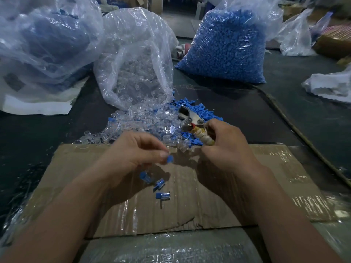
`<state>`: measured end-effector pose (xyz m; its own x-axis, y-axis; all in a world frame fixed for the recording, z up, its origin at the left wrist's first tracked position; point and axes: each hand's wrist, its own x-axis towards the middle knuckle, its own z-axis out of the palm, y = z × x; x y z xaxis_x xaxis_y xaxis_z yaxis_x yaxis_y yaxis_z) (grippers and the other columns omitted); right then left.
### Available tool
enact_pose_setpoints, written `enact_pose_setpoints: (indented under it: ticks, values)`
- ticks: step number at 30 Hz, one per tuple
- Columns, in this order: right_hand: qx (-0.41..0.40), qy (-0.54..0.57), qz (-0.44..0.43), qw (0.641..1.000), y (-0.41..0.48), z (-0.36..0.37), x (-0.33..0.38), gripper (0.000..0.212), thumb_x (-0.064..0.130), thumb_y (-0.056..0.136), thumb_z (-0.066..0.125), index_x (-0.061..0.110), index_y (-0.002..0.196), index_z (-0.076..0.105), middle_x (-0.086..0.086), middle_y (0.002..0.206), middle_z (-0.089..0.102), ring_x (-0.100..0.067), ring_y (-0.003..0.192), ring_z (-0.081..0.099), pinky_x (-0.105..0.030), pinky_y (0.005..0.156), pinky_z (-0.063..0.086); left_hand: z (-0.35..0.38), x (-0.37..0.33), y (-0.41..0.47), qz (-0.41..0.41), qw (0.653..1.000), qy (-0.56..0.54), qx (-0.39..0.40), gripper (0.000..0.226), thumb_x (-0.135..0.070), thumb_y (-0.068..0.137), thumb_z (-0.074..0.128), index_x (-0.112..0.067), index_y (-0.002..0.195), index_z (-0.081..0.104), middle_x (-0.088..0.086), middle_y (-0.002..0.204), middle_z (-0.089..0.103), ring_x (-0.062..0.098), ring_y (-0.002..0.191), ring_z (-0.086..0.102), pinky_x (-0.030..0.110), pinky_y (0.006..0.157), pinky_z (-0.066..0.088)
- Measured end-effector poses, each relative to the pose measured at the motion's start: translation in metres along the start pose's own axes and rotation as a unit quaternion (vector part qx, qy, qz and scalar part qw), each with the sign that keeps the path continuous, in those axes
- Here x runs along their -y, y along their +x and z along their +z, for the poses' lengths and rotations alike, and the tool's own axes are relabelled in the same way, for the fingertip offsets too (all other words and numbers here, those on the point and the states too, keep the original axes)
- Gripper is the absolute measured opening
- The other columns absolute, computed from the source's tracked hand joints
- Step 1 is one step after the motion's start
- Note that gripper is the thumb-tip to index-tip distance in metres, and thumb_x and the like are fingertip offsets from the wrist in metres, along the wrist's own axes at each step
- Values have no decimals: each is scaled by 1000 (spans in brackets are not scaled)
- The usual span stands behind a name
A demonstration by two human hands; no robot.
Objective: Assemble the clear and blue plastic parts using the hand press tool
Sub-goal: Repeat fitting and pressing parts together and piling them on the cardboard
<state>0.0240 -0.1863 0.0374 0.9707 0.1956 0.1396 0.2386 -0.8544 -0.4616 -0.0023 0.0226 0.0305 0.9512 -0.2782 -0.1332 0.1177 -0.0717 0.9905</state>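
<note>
No readable text: neither the taped cardboard sheet, the bag of clear parts and bag of blue parts behind it, nor the hand press tool at its far edge shows a legible label, brand or number.

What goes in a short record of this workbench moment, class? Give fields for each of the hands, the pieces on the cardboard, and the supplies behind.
Left hand: pinches a small blue piece at its fingertips
Right hand: grips the hand press tool by its wrapped handle
On the cardboard: three blue-and-clear pieces
Loose pile: clear and blue parts mixed, beyond the cardboard
Supplies: bag of clear parts, bag of blue parts, behind the pile
</note>
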Motion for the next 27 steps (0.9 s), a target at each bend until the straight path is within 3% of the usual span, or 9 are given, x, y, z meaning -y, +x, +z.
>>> enact_pose_setpoints:
  ticks: [4, 6, 8, 10, 13, 15, 18, 22, 27]
  values:
    - [16, -17, -10, 1000, 0, 0, 1, 25, 11, 69, 62, 24, 74, 42, 11, 69, 42, -4, 61, 38, -22, 50, 23, 3, 2, -2, -3, 985, 115, 131, 15, -18, 55, 72, -17, 70, 75, 0, 65, 71, 2, 58, 64, 11, 57, 48]
    - [29, -20, -16, 999, -1, 0, 2, 27, 14, 69, 64, 28, 74, 41, 12, 69, 44, -3, 62, 39, -22, 51, 25, 1, 1, -3, 4, 985, 113, 133, 19, -20, 54, 73, -20, 73, 76, 3, 70, 72, 6, 63, 66, 13, 60, 50]
    - [52, -18, -18, 998, -1, -1, 3, 26, 18, 69, 66, 29, 74, 43, 11, 70, 46, -4, 63, 42, -26, 53, 29, -3, 2, -1, -13, 997, 37, 60, 17, -17, 54, 73, -18, 71, 76, 8, 70, 72, 16, 65, 68, 23, 64, 55]
    - [79, -20, -19, 997, -2, -3, 5, 21, 21, 69, 68, 24, 81, 51, 10, 73, 51, -9, 67, 47, -28, 57, 37, -6, 5, 2, -21, 997, -22, -73, 11, -11, 58, 73, -15, 68, 74, 6, 66, 69, 22, 64, 64, 33, 67, 56]
    - [117, -17, -21, 993, -4, -4, 9, 25, 23, 68, 71, 22, 88, 57, 9, 78, 55, -13, 73, 51, -31, 64, 43, -9, 12, 10, 39, 962, 115, -243, 16, -5, 70, 74, -19, 63, 69, -2, 61, 66, 7, 58, 61, 22, 60, 49]
    - [141, -8, -29, 990, -6, -4, 13, 27, 30, 67, 73, 24, 89, 58, 10, 78, 56, -11, 74, 52, -31, 65, 44, -6, 14, 12, 72, 929, 237, -274, 22, -8, 76, 72, -28, 70, 66, -10, 63, 61, 1, 56, 55, 10, 55, 40]
    - [167, -21, -49, 984, -8, -2, 17, 36, 48, 64, 74, 27, 87, 56, 13, 77, 53, -7, 73, 50, -29, 63, 41, -3, 17, 13, 101, 888, 356, -271, 23, -11, 80, 69, -22, 100, 68, -18, 77, 53, -2, 67, 49, 10, 57, 32]
    - [187, -97, -59, 976, -9, 3, 21, 48, 60, 62, 71, 28, 91, 50, 15, 82, 47, -9, 80, 46, -29, 64, 35, -2, 19, 16, 106, 892, 379, -222, 55, -13, 85, 64, -30, 134, 45, -10, 87, 53, -1, 72, 47, 14, 62, 32]
    - [216, -129, -66, 966, -10, 7, 20, 64, 68, 59, 67, 30, 106, 46, 14, 89, 39, -8, 88, 39, -27, 68, 29, -4, 23, 20, 56, 879, 452, -139, 67, -26, 93, 51, -38, 145, 11, -6, 93, 50, 7, 79, 47, 28, 73, 41]
